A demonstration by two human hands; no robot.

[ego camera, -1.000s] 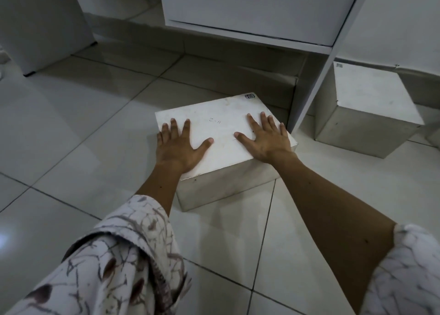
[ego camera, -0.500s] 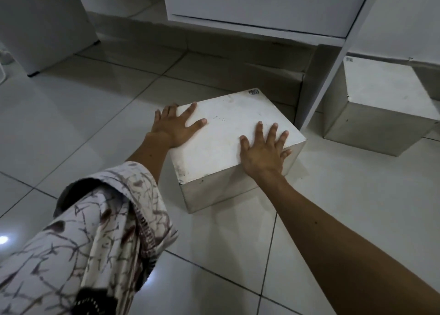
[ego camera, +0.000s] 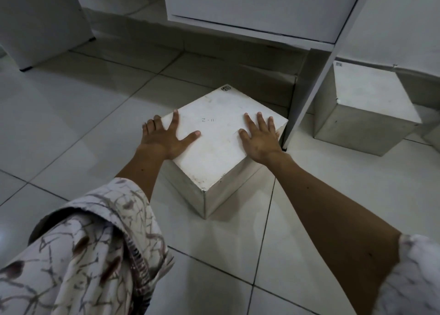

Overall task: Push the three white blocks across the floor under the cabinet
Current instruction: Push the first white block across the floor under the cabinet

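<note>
Dim indoor light, soft shadows, wide-angle bending at edges, slight blur

White block [ego camera: 221, 138] on tiled floor, corner toward camera, before cabinet [ego camera: 262, 9]; second block [ego camera: 366, 105] right of cabinet leg.

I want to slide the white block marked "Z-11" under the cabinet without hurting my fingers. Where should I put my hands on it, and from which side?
Probably on the two near vertical faces of the block, one palm each, from your own side. It stands corner-first towards you and has no handle. Now the left hand and right hand lie flat on top; the cabinet leg stands close beside its right corner.
</note>
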